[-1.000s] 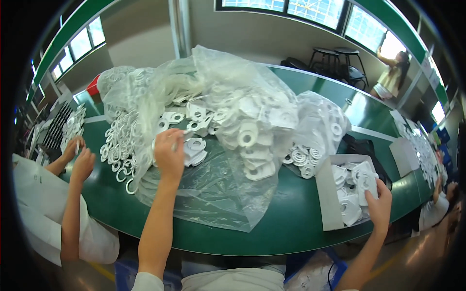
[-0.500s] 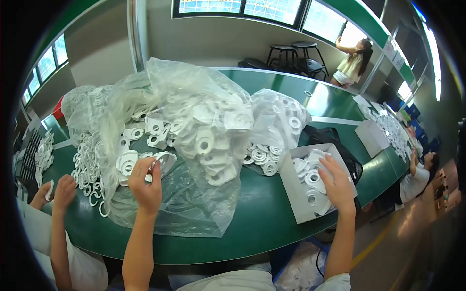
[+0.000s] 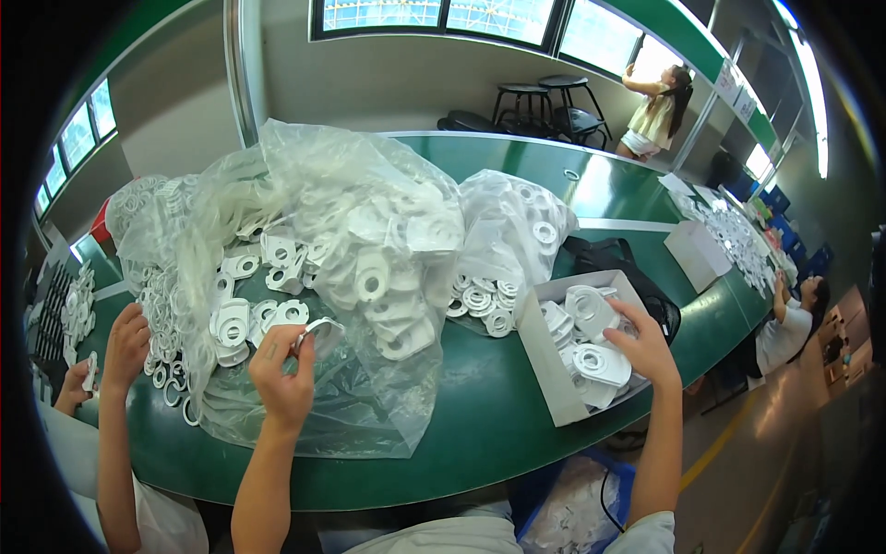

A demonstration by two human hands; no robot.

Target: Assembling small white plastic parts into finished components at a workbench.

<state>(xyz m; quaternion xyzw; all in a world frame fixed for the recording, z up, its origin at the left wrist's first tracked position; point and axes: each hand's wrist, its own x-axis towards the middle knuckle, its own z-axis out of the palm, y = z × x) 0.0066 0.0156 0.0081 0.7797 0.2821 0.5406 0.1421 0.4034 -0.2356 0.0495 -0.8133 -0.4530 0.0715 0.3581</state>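
My left hand is pinching a white ring-shaped plastic piece, tilted up above the edge of a clear plastic bag. Under and beside the bag's film lie many flat white plates with round holes. Over on the right, my right hand reaches into an open white box. Its thumb and forefinger are at the edge of a white plastic part with a round end, apparently gripping it. More white parts lie jumbled beneath it in the box.
A smaller clear bag of white rings and a black bag stand near the box. At left, another person's hand is beside a heap of rings. A further box sits farther right on the green table.
My right hand has lowered from above the box onto a white part, its fingers drawing closer together. My left hand keeps the ring-shaped piece and has moved slightly lower. The view shifts a little.
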